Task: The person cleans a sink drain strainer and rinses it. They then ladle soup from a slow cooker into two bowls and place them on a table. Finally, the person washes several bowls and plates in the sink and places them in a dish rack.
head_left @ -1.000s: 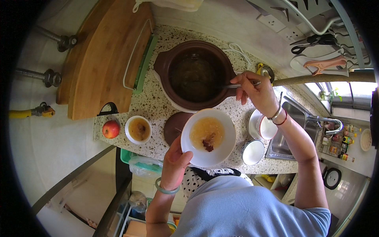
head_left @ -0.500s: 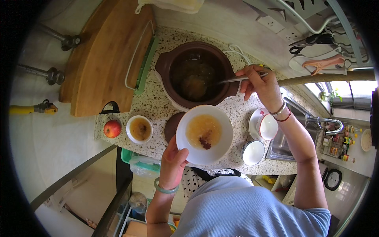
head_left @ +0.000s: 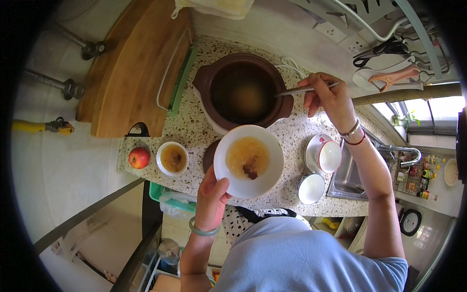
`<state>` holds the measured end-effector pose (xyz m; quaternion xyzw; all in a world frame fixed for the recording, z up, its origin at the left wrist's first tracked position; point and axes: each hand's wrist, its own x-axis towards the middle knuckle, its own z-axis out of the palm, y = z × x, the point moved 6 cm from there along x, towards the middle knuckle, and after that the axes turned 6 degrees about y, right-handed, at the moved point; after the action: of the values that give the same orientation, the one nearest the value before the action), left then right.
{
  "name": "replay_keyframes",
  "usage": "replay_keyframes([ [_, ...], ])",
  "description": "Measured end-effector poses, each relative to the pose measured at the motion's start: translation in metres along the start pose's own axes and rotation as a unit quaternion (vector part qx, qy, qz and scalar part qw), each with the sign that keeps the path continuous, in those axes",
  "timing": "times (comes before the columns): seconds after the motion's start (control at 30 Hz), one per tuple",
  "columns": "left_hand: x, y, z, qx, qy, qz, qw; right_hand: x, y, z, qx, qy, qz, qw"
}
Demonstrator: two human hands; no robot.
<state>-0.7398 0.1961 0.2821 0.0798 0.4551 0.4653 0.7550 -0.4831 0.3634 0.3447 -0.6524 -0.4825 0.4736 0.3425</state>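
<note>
My left hand (head_left: 212,197) grips the near left rim of a wide white bowl (head_left: 273,163), thumb on its edge. Pale yellowish soup with dark reddish-brown pieces lies in the bowl. It is held just in front of a dark brown stew pot (head_left: 203,92) filled with brownish liquid. Over the pot's right handle, the fingers of my right hand (head_left: 332,100) close round the handle of a metal ladle (head_left: 295,91). The ladle's head is hidden under the liquid, where a pale round patch shows. A small bowl of similar soup (head_left: 165,168) stands to the left.
A red apple (head_left: 139,157) lies near the counter's left end, before a large wooden cutting board (head_left: 126,82). White bowls (head_left: 311,189) and a saucer (head_left: 311,155) stand at right beside the metal sink (head_left: 346,182). Scissors (head_left: 382,52) hang on the right wall.
The ladle and my right hand have shifted slightly right and toward me, and its head has sunk from sight. The white bowl has moved a little left and up in the view.
</note>
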Motion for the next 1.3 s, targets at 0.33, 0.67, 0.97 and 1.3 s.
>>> replay_keyframes([
  [0.33, 0.003, 0.008, 0.001, -0.017, -0.003, 0.022, 1.0, -0.005, -0.028, -0.014, 0.012, 0.02, -0.018, 1.0],
  [0.67, 0.017, 0.025, 0.016, -0.009, -0.015, 0.035, 0.999, -0.032, -0.098, -0.04, -0.005, 0.05, -0.086, 0.995],
  [0.97, 0.033, 0.03, 0.021, -0.027, -0.028, 0.055, 0.998, -0.067, -0.096, -0.022, 0.0, -0.008, -0.09, 0.996],
  [1.3, 0.032, 0.029, 0.017, -0.05, -0.022, 0.062, 0.997, -0.147, -0.083, 0.025, -0.279, -0.155, -0.609, 0.727],
])
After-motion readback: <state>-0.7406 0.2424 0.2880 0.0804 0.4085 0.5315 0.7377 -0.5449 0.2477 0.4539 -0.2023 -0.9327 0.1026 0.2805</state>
